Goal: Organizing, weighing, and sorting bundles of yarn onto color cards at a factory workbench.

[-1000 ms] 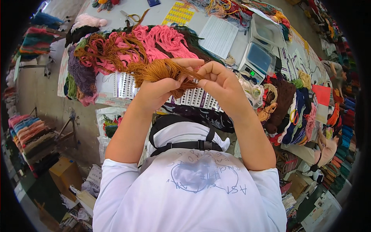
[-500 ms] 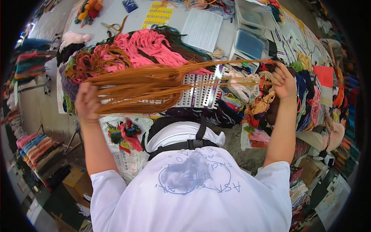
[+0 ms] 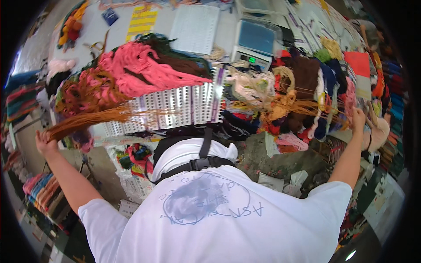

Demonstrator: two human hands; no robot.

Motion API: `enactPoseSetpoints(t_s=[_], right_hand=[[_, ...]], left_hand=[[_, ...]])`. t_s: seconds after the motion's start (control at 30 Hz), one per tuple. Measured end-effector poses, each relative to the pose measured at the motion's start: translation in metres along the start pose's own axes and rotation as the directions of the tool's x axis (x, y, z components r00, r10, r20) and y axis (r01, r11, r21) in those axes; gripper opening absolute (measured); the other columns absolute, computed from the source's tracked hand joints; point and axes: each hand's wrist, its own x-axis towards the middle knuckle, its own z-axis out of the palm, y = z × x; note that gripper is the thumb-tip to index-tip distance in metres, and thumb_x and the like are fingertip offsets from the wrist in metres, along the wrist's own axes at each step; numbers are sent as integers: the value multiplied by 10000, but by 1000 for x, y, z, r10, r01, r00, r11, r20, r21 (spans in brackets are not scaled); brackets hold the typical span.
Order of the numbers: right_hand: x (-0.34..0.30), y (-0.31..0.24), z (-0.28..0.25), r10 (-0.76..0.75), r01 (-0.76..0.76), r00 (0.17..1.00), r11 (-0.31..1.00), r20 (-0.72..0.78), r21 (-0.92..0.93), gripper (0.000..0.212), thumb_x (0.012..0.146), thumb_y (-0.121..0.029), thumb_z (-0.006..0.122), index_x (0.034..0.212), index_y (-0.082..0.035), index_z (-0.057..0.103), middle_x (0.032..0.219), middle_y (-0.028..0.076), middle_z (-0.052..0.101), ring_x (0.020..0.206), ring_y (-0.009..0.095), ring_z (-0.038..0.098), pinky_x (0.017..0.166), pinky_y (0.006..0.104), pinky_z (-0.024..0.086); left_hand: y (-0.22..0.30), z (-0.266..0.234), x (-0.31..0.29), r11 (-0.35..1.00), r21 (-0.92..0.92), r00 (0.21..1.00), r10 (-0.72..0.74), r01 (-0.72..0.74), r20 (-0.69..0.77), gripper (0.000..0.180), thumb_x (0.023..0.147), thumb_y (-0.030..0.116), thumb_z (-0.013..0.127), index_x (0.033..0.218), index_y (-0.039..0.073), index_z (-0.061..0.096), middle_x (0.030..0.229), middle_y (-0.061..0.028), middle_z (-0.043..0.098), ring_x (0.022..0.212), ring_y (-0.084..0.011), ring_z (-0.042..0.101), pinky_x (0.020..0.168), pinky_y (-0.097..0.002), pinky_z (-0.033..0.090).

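Observation:
My left hand (image 3: 46,142) is out at the far left, closed on the end of a hank of orange-brown yarn (image 3: 94,119). That hank trails to the right over white hole-punched cards (image 3: 175,105), its free end thin and blurred. Far to the right, my right hand (image 3: 358,118) grips a smaller bunch of orange-brown strands (image 3: 302,106), which reaches left across other yarn. Between the two bunches I see no strands joining them. Beyond the cards lie pink yarn hanks (image 3: 142,70) and a tangle of rust-brown yarn (image 3: 87,90).
A scale (image 3: 254,44) with a lit green display stands at the back, beside a printed sheet (image 3: 195,28) and a yellow striped sheet (image 3: 141,23). Scissors (image 3: 94,46) lie at the back left. Mixed yarns (image 3: 285,83) crowd the table's right side. Another person (image 3: 375,125) is at the right.
Both hands have moved outward and somewhat lower, far apart. The yarn stretched between them has parted into a thick bunch at the left and a thinner one at the right.

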Motion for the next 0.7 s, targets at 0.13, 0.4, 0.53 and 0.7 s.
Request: enactPoseSetpoints(t_s=[0.13, 0.4, 0.53, 0.7], right_hand=[[16, -14, 18, -43, 116, 977, 930, 210, -349, 491, 718, -415, 729, 945, 12, 647, 853, 65, 649, 800, 156, 590, 743, 286, 455], [-16, -165, -55, -156, 331, 904, 844, 397, -423, 229, 802, -237, 624, 852, -14, 619, 569, -19, 495, 520, 147, 481, 501, 311, 388], [-48, -245, -82, -266, 28, 827, 899, 495, 437, 163, 865, -194, 563, 877, -34, 591, 579, -60, 362, 497, 107, 348, 480, 238, 314], [-32, -308, -91, -642, -124, 707, 299, 296, 946, 76, 891, -62, 477, 891, 12, 493, 742, 13, 368, 655, 108, 369, 569, 210, 303]], left_hand=[[29, -36, 15, 997, -26, 996, 76, -78, -52, 167, 924, 90, 384, 959, 23, 532, 571, 33, 263, 479, -100, 260, 479, -243, 245], [-93, 111, -85, 849, -343, 883, -260, 401, 390, 202, 958, 125, 364, 880, 6, 507, 578, 5, 302, 436, -79, 254, 441, -230, 221], [-129, 170, -130, 802, -295, 794, -324, 519, 515, 185, 967, 137, 364, 888, 18, 481, 602, 8, 300, 441, -78, 248, 437, -223, 235], [-161, 220, -176, 779, -279, 767, -364, 562, 529, 192, 974, 164, 364, 947, 11, 478, 639, 0, 305, 453, -79, 258, 438, -224, 261]])
